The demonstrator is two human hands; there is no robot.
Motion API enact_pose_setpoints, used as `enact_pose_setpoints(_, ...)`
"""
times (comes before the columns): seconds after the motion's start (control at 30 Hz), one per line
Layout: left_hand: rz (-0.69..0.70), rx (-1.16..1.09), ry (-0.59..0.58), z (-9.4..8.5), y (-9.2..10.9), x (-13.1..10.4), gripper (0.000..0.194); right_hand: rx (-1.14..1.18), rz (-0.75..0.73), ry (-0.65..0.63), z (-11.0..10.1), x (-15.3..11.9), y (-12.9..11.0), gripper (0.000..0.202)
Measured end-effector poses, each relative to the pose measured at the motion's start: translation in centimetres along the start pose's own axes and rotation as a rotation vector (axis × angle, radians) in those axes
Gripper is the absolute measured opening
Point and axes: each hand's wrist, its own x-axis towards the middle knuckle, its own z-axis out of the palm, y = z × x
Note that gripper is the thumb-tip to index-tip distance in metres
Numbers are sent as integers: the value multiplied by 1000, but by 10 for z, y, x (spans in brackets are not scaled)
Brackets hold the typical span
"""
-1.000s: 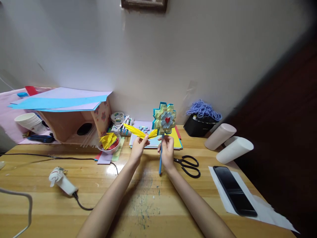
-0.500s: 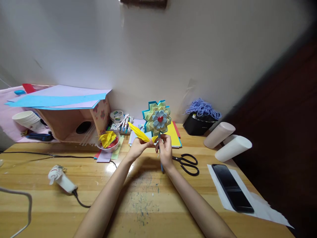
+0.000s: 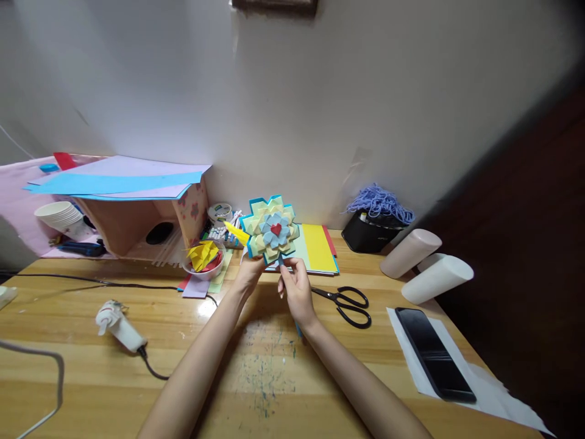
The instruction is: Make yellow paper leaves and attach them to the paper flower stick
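Observation:
A layered paper flower, blue, pale yellow and light blue with a red heart at its centre, is held up over the table. My right hand is closed around its thin blue stem, just under the petals. My left hand sits behind the flower's lower left edge, its fingertips hidden by the petals. From that hand a pleated yellow paper leaf sticks out up and to the left, partly covered by the flower.
Black scissors lie right of my hands, and a phone rests on white paper. Coloured sheets are behind the flower. To the left are a bowl of folded paper, a box and a white glue gun.
The flower has moved left and slightly down, tilting left, and now covers part of the yellow leaf and my left fingertips. The view has shifted slightly.

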Motion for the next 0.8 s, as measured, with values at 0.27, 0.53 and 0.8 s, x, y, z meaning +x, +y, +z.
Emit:
enact_pose_setpoints(0.27, -2, 56, -12, -1, 1, 0, 31, 11, 73, -53, 1, -3, 1, 19)
enact_pose_setpoints(0.53, 19, 132, -6, -3, -15, 0, 30, -39, 66, 15, -5, 7, 11, 20)
enact_pose_setpoints(0.8, -30, 101, -126, -2, -18, 1, 33, -68, 54, 27, -8, 11, 19, 18)
